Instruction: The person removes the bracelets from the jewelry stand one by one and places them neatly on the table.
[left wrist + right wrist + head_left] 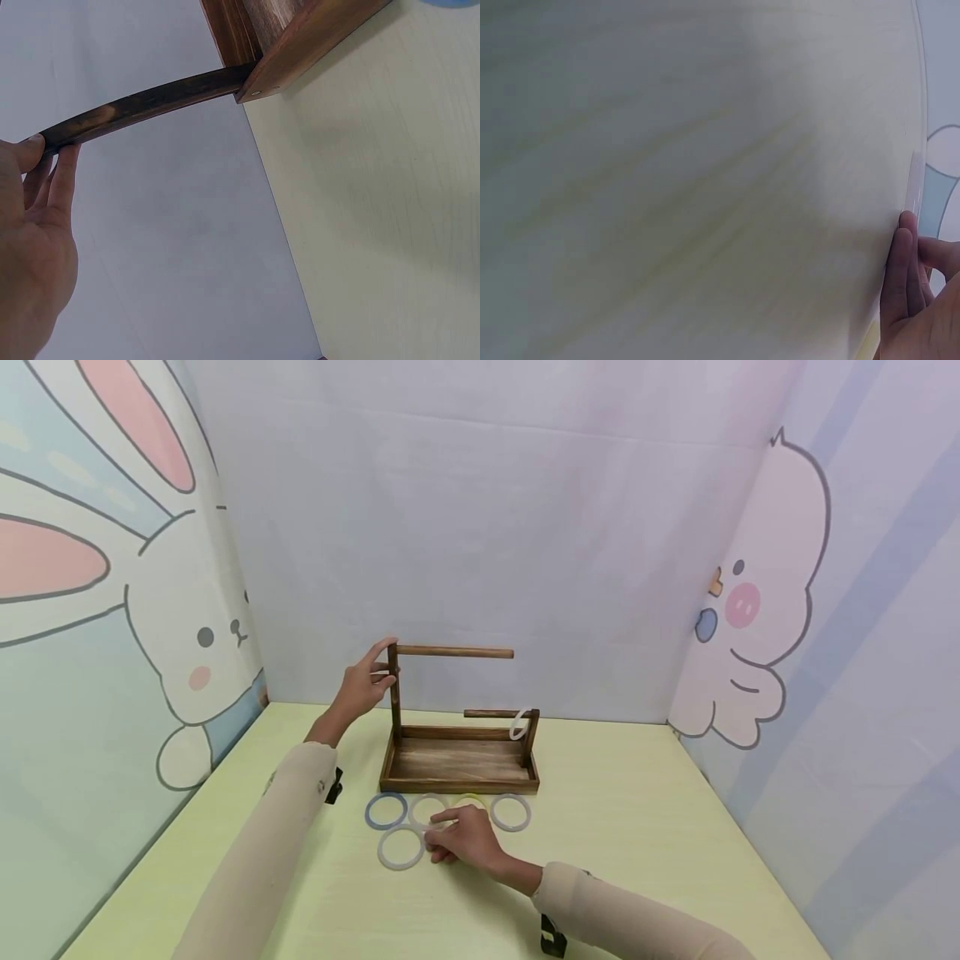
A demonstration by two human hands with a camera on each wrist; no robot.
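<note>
A brown wooden stand [459,786] has a tray base, a tall post at left and a short one at right, each with a horizontal bar. My left hand [363,687] grips the top of the tall post [150,101], thumb on one side and fingers on the other. My right hand [468,842] is low over the table in front of the stand. Its thumb and fingers [902,255] pinch the edge of a whitish ring [381,850], the nearest one. A white ring [513,727] hangs on the short bar [491,714].
In front of the tray lie a blue ring [368,812], a clear whitish ring [429,796], a yellow ring [470,796] partly behind my right hand, and a pale lilac ring [528,813]. The pale yellow table [637,843] meets printed cloth walls [480,527] at the back and sides.
</note>
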